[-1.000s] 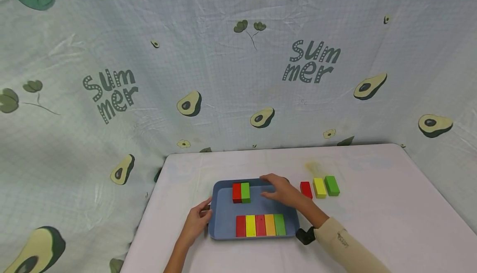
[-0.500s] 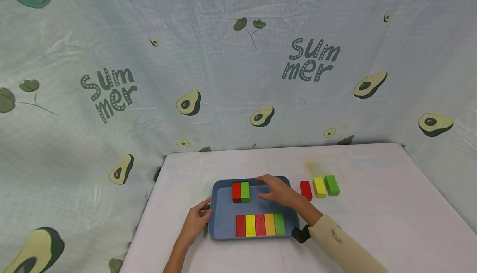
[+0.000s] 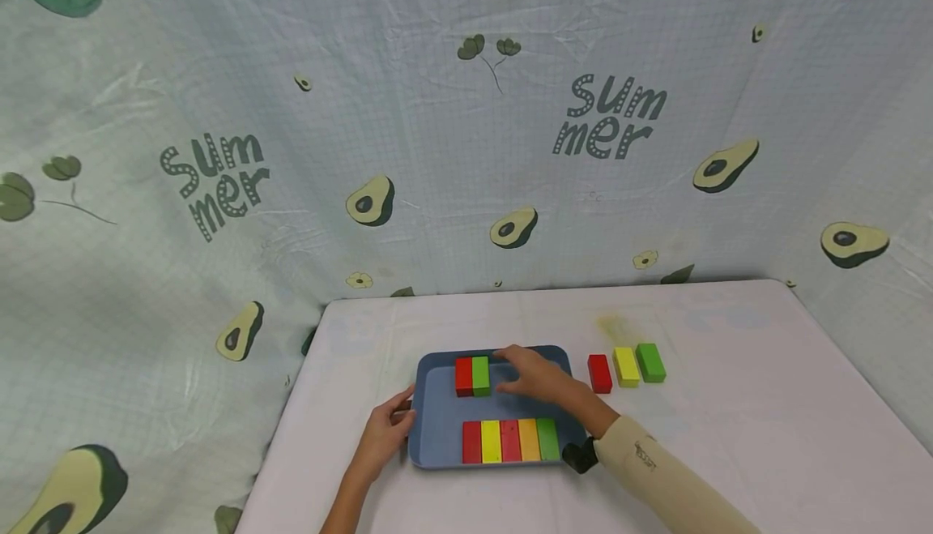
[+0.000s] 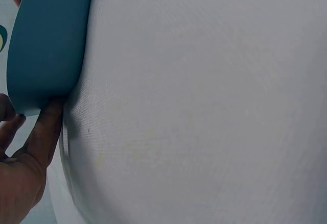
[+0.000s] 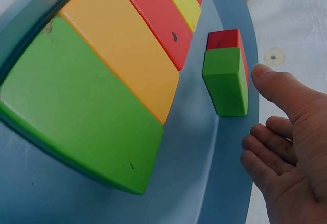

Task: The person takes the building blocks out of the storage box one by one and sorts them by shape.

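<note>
A blue tray [image 3: 437, 429] holds a front row of several blocks, ending in an orange block [image 5: 120, 40] and a green block [image 5: 82, 106]. Farther back in it, a red block [image 3: 464, 377] stands against another green block [image 3: 480, 376]. My left hand [image 3: 384, 434] is at the tray's left side, its fingertips touching the outer wall in the left wrist view. Over the tray's back right part is my right hand [image 3: 537, 375], thumb and forefinger spread and pointing toward the standing pair. Nothing is between its fingers, which stay apart from the green block.
On the white-covered table [image 3: 729, 404], right of the tray, lie a loose red block [image 3: 600, 373], a yellow block [image 3: 625, 367] and a green one. A patterned sheet [image 3: 437, 129] hangs behind the table's back edge.
My right hand has moved slightly left over the tray, nearer the standing red and green blocks. The left hand, tray and blocks keep their places.
</note>
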`<state>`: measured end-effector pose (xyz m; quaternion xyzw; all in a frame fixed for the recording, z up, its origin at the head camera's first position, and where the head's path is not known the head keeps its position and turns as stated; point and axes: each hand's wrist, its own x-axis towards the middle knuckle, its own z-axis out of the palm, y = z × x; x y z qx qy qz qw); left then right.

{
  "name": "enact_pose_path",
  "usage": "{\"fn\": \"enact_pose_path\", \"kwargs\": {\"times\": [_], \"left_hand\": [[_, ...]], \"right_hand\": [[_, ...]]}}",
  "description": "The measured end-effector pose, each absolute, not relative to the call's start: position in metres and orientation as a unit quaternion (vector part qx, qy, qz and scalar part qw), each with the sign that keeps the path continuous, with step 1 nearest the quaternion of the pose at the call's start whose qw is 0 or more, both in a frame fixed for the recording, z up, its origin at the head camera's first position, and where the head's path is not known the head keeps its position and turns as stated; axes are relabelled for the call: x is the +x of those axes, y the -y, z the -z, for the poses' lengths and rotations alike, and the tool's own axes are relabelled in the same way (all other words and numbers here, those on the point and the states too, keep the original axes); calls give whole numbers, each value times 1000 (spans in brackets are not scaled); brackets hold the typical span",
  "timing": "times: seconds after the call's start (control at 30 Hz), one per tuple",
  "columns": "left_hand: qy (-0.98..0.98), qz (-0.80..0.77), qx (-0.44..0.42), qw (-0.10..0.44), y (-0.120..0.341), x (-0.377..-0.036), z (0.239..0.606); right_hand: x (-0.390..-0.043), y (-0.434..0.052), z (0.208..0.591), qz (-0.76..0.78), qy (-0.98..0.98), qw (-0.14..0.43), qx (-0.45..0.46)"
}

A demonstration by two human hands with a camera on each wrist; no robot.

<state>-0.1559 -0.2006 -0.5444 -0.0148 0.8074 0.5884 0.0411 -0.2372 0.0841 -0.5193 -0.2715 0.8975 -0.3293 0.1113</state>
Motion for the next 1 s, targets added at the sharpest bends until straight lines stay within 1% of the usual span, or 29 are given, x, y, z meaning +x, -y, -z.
{"fn": "enact_pose_path", "kwargs": {"times": [0.33, 0.77, 1.0], "left_hand": [[-810, -585, -9, 41, 200, -157, 543], [-807, -588, -5, 48, 200, -154, 541], [-803, -595, 3, 49, 200, -154, 539]], "right_hand": [[-241, -77, 519, 316, -898, 109, -284], [-242, -63, 516, 283, -911, 126, -271], [-245, -61, 521, 274, -913, 116, -278]]}}
